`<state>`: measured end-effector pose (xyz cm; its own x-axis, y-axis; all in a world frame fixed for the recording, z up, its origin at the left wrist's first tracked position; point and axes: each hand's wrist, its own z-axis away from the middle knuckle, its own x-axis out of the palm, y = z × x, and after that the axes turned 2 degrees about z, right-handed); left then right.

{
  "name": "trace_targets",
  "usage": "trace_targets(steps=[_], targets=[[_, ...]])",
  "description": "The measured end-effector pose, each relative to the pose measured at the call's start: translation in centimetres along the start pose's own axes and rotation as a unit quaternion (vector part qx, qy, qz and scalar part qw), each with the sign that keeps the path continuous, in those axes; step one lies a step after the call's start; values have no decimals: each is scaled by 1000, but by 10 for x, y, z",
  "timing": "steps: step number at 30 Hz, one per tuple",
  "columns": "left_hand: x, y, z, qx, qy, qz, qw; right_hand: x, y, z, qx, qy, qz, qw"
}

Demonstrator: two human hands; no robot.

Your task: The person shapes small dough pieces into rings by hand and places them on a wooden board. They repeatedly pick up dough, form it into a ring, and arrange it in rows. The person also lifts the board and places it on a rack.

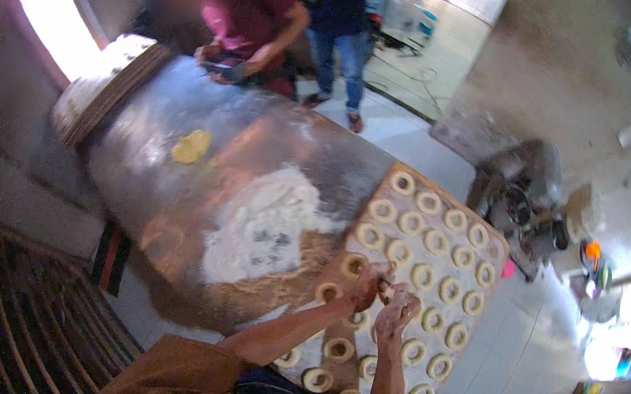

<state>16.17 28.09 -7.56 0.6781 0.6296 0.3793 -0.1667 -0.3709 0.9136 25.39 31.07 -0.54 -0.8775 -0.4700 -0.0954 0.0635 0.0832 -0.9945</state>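
- The left hand (370, 286) reaches in from the lower left, the brown sleeve (176, 373) pushed up around the elbow, and is over the middle of the board.
- The right hand (399, 307) comes up from the lower edge on a bare forearm and meets the left one, fingertips close together.
- The fingers of both hands are drawn in to a narrow grip; whether they pinch a piece of dough between them I cannot tell, as the spot is small and dark.
- Pale dough rings (422, 277) lie flat in rough rows over the board (347, 373), on every side of the hands, most of them just apart from one another.
- The board is dusted with white and lies at the right end of a long table (134, 168).
- Left of the board, on the table, is a wide spread of flour (259, 217) with a few dark marks in it.
- A yellow lump (191, 146) lies farther off on the table, beyond the flour.
- At the far side of the table a person in a maroon shirt (249, 17) leans over, with a dark object (228, 72) at the hands; its kind is unclear.
- A second person in jeans (342, 57) stands just behind.
- Pots (510, 207) sit by the wall at the right.
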Motion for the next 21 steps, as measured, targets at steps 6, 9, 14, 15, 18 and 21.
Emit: trace_targets(steps=[6,9,14,15,18,21], targets=[[80,-112,-38,-82,-110,105,985,-103,-6,-71,-31,-67,319,945],[126,-74,-86,-224,-138,155,952,-135,-23,-96,-72,33,219,973],[214,-28,-101,-138,-179,-63,972,-199,-21,-130,-51,19,217,975],[225,-22,-96,-142,-160,-24,977,-203,-23,-134,-79,36,233,969],[230,-51,-113,-231,-91,41,968,-205,-22,-143,-95,49,243,964],[256,-38,-118,-123,-139,-107,977,-221,3,-158,21,62,113,991]])
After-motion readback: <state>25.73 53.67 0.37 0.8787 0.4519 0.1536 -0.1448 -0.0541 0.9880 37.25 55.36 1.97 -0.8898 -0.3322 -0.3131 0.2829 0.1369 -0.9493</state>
